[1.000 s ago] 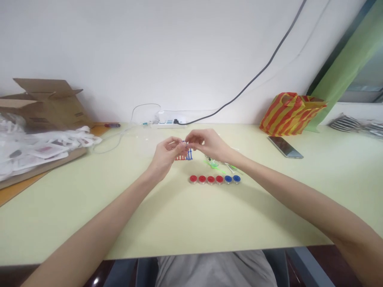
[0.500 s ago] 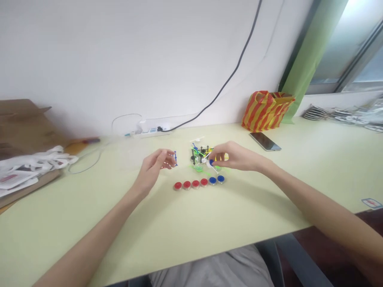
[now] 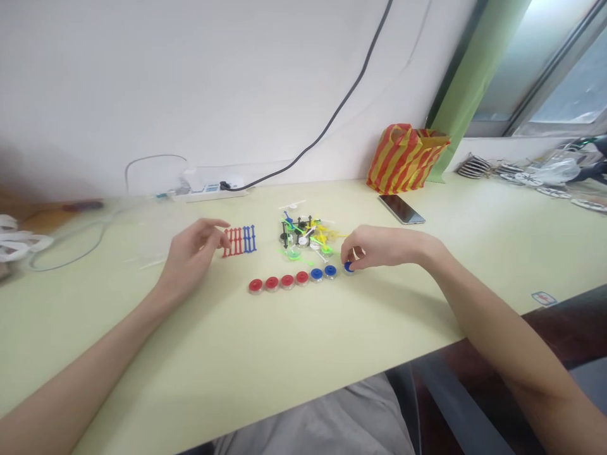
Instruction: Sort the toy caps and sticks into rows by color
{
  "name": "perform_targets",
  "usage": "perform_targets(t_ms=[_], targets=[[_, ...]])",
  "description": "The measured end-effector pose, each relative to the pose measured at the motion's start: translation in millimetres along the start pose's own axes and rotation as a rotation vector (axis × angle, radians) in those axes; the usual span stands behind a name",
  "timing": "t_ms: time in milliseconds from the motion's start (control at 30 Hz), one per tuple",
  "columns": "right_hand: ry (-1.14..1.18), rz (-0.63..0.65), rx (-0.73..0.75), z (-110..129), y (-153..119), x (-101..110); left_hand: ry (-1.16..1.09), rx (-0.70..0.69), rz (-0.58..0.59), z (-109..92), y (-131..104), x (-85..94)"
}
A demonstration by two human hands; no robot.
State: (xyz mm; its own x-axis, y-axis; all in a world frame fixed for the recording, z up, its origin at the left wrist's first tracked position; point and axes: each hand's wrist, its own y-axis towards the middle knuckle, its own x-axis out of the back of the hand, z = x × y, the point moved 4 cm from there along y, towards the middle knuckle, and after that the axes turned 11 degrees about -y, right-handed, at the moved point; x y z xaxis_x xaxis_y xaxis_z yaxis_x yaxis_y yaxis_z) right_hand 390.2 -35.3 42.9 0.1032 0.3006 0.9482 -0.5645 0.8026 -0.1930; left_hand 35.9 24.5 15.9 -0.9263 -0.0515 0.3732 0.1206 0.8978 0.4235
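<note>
Blue disc (image 3: 349, 268): pinched by right hand's (image 3: 374, 246) fingertips, just right of disc row (image 3: 287, 282).
Left hand (image 3: 192, 253): held half open, nothing gripped, behind-left of disc row.
Arrows (image 3: 238, 242): aligned behind disc row's left end.

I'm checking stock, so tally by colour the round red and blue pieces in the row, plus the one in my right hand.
Red discs: 4
Blue discs: 3, one of them in your right hand
Total: 7
</note>
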Motion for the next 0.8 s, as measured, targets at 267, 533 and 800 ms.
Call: perform_targets(t_ms=[267,533,800], targets=[[-0.050,-0.018,-0.003,4.3,3.2,-5.1,-0.065,0.005,-0.013,1.9,0.3,-2.6],[-0.204,-0.343,-0.148,0.4,10.5,7.9,-0.032,0.004,0.011,-2.5,-2.6,-6.2],[-0.151,-0.414,-0.190,-7.4,39.4,-17.1,0.209,-0.091,0.149,-16.9,-13.5,-17.6]])
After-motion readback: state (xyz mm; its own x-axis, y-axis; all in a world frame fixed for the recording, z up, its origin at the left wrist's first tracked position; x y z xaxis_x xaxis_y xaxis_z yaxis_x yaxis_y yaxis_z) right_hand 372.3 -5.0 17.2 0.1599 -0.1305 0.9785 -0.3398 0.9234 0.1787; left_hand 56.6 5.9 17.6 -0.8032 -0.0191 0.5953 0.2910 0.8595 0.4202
